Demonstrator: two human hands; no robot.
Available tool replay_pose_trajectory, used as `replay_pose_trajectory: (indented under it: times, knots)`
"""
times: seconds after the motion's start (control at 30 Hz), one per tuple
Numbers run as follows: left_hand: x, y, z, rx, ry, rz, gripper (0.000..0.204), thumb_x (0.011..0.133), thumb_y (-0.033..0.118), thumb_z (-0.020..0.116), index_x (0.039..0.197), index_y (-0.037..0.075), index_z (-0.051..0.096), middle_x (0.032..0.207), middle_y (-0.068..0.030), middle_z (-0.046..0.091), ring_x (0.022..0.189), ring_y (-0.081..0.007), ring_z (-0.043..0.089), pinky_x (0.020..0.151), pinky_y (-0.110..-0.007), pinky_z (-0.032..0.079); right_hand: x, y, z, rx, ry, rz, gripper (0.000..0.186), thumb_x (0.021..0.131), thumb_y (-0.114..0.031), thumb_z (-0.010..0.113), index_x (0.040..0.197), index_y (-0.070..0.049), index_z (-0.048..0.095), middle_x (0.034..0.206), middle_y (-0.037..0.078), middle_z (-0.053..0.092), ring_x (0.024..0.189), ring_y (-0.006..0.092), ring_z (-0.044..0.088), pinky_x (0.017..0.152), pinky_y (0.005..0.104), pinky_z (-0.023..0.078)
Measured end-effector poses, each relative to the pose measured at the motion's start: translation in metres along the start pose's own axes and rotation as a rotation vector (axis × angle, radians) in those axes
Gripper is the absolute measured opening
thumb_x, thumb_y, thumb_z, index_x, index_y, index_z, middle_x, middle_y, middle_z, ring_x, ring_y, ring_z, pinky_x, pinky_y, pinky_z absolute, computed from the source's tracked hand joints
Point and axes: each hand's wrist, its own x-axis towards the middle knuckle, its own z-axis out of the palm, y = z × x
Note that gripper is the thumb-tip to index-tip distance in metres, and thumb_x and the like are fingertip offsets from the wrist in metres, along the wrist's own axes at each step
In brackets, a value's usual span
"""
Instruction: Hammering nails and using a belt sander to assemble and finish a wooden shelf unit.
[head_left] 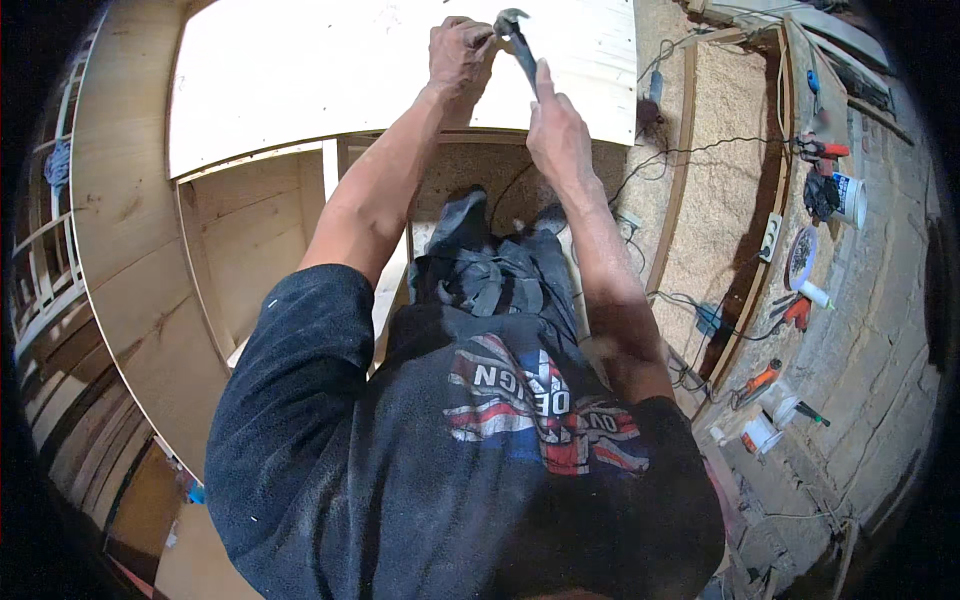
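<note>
My right hand [560, 135] is wrapped round the dark handle of a claw hammer [522, 52]. The hammer's metal head is raised near the fingers of my left hand [463, 52]. Those fingers are pinched together over the pale plywood panel [290, 75]; whatever is between them is too small to make out. The panel lies flat across a wooden cabinet frame, brightly lit. Beneath its near edge, an open compartment [250, 205] shows on the left.
A tall plywood side [130, 200] rises at the left. On the right, a wooden-framed bed of sawdust [725, 150] has cables across it. Beyond it, a ledge holds a white bucket [850, 200], a lilac bowl of small dark pieces [802, 255], a power strip [771, 237] and an orange-handled tool [762, 378].
</note>
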Motion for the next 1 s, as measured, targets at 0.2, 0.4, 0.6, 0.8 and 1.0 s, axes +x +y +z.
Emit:
replay_pose_trajectory:
  times: [0.2, 0.4, 0.6, 0.8, 1.0]
  knots:
    - [0.0, 0.011, -0.004, 0.002, 0.071, -0.015, 0.014, 0.09, 0.027, 0.074, 0.09, 0.014, 0.079, 0.095, -0.0015, 0.076, 0.102, -0.0236, 0.062, 0.089, -0.039, 0.045, 0.0, -0.013, -0.013, 0.237, 0.283, -0.112, 0.059, 0.102, -0.011, 0.049, 0.157, -0.003, 0.028, 0.106, 0.029, 0.065, 0.092, 0.0387, 0.069, 0.077, 0.0483, 0.056]
    - [-0.001, 0.008, -0.002, -0.011, 0.06, -0.019, 0.014, 0.09, 0.026, 0.074, 0.088, 0.014, 0.078, 0.095, 0.0005, 0.076, 0.103, -0.0226, 0.06, 0.09, -0.038, 0.043, 0.016, -0.012, -0.028, 0.103, 0.032, -0.007, 0.056, 0.104, -0.015, 0.048, 0.155, 0.0, 0.031, 0.09, 0.019, 0.067, 0.075, 0.0255, 0.068, 0.06, 0.0401, 0.054]
    - [-0.019, 0.006, -0.027, 0.253, -0.162, 0.027, 0.044, 0.104, 0.027, 0.048, 0.139, 0.002, 0.056, 0.149, -0.013, 0.053, 0.141, -0.0314, 0.043, 0.115, -0.051, 0.03, 0.014, -0.038, -0.072, 0.532, 0.552, -0.133, 0.054, 0.102, -0.012, 0.052, 0.149, 0.008, 0.035, 0.11, 0.031, 0.068, 0.089, 0.0336, 0.073, 0.07, 0.0418, 0.06]
    - [-0.039, 0.02, -0.024, 0.377, -0.277, -0.016, 0.052, 0.107, 0.033, 0.032, 0.146, 0.001, 0.048, 0.158, -0.0158, 0.041, 0.15, -0.0338, 0.031, 0.122, -0.059, 0.017, 0.014, 0.01, -0.011, 0.05, 0.018, 0.084, 0.05, 0.101, -0.014, 0.049, 0.148, 0.003, 0.043, 0.11, 0.029, 0.07, 0.076, 0.0233, 0.068, 0.066, 0.0352, 0.056]
    - [-0.032, 0.016, -0.036, 0.391, -0.263, -0.026, 0.051, 0.107, 0.032, 0.036, 0.146, 0.0, 0.047, 0.157, -0.0155, 0.041, 0.148, -0.0338, 0.033, 0.122, -0.059, 0.019, 0.016, -0.046, -0.088, 0.857, 0.472, -0.189, 0.046, 0.101, -0.01, 0.055, 0.143, 0.006, 0.046, 0.089, 0.022, 0.068, 0.074, 0.0357, 0.067, 0.064, 0.0411, 0.054]
